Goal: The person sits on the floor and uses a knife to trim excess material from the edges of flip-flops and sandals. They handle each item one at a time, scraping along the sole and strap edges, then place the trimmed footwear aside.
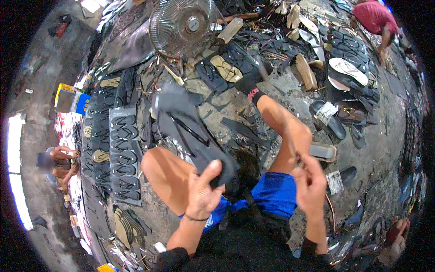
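My left hand (206,186) grips one end of a large black flip-flop (188,131), thumb on top. The sandal slants up and leftward between my bent knees, its strap facing up. Beyond its far end a grey form (174,103) is smeared by motion; I cannot tell what it is. My right hand (309,181) hangs beside my right knee, away from the sandal. Its fingers are curled and pinched together, and whatever they hold, if anything, is too small to make out. Ahead lie a black flip-flop (211,75) and a tan-soled one (225,68).
A floor fan (185,27) stands ahead. Rows of black flip-flops (124,156) line the left, with more sandals (346,75) piled at right. Wood blocks (306,72) and black offcuts (244,129) litter the ground. A person (59,165) sits far left; another (376,20) bends at upper right.
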The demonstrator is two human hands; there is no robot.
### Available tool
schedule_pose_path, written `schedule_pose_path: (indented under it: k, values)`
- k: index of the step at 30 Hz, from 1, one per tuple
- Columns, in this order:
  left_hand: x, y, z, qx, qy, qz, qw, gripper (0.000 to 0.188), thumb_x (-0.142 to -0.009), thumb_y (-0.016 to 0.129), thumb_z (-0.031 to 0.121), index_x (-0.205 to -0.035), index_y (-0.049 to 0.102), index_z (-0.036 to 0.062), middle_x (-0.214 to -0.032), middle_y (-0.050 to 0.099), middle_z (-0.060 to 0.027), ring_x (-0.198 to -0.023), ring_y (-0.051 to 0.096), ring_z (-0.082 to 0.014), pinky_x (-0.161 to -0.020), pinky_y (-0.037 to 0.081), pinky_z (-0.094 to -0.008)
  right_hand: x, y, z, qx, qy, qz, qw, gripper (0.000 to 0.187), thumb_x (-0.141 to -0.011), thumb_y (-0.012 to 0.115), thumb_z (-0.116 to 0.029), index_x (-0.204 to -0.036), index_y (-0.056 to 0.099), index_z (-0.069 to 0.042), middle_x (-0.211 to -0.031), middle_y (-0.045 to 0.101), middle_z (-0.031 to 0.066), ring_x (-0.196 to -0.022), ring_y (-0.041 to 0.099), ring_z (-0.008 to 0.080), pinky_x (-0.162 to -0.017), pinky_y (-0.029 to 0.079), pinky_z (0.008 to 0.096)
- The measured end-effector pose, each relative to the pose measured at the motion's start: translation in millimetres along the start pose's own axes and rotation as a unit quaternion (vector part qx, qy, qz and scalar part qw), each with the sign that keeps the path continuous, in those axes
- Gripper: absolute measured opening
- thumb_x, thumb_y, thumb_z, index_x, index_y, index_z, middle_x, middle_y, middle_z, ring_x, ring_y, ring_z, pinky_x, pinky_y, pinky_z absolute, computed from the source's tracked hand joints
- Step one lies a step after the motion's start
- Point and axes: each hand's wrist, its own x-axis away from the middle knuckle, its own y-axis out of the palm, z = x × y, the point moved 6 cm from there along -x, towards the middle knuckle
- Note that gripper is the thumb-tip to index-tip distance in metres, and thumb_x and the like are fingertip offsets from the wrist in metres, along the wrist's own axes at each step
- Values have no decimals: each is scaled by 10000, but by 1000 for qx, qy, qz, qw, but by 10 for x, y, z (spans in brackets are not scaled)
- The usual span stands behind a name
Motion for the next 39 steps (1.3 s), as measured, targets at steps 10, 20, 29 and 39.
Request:
schedule_pose_path:
  k: [10, 20, 29, 39]
  values:
    - [166, -378, -472, 137, -53, 66, 987, 288, -1005, 572, 281, -1179, 606, 53, -1090, 691, -62, -955, 681, -213, -850, 577, -351, 1175, 107, 217, 75, -57, -101, 990, 288, -823, 766, -144, -1077, 707, -24, -938, 729, 131, -697, 666, 239, -621, 531, 331]
    - [419, -644, -591, 11, -31, 30, 999, 225, -972, 558, 212, -1136, 613, 69, -1076, 684, -77, -1011, 655, -216, -928, 526, -377, 996, 278, -69, 114, 2, -162, 980, 294, -857, 755, -246, -1093, 717, -75, -850, 712, 96, -659, 664, 219, -593, 540, 333]
    - [466, -859, -664, -4, -63, 185, 981, 349, -1025, 530, 360, -1130, 608, 36, -969, 679, -41, -883, 645, -136, -784, 529, -292, 1159, 346, -57, 113, 32, -219, 969, 290, -819, 782, -174, -1079, 719, -65, -809, 705, 105, -608, 661, 204, -565, 537, 308]
    - [552, -1017, -571, -96, -5, 166, 981, 346, -1048, 470, 342, -1118, 583, 23, -968, 658, -56, -826, 649, -167, -731, 558, -332, 1242, 479, 15, 81, 40, -234, 968, 267, -846, 761, -183, -1073, 719, -50, -776, 690, 110, -581, 639, 215, -544, 516, 331]
